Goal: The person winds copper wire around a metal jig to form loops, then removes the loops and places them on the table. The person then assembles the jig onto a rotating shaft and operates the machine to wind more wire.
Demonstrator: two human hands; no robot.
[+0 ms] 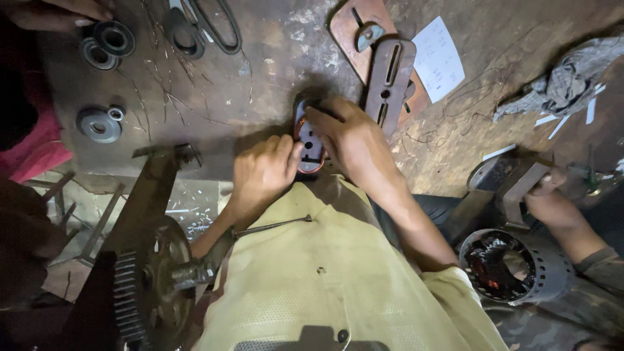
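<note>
Workbench [273,58]: dark, scarred metal-and-wood top, littered with wire offcuts; bears everything listed below except the last large items.

Winding machine [153,286]: lower left, off the bench edge; toothed gear wheel, crank arm, slim rod reaching toward the person's yellow shirt [325,279].

Stator housing [517,266]: ribbed metal cylinder, lower right, dark windings inside; a co-worker's hand [549,198] just above it grips a flat metal strip [520,188].

Slotted metal former plates [383,65]: brown, stacked, upper centre, just beyond the right hand.

Rag [565,81]: grey, crumpled, upper right.

Paper slip [439,58]: white, beside the plates.

Scissors [201,26]: top edge, handles toward the bench middle.

Bearings [107,42]: two rings, upper left, next to another person's fingers; one more disc with a small ring [99,123] below them.

Left hand [263,172]: fingers curled shut, thumb pressed against the left side of the coil form.

Right hand [344,133]: fingers closed over the top and right side of the coil form.

Coil form [311,140]: small oval block wound with copper wire, at the near bench edge, centre, clamped between both hands.
</note>
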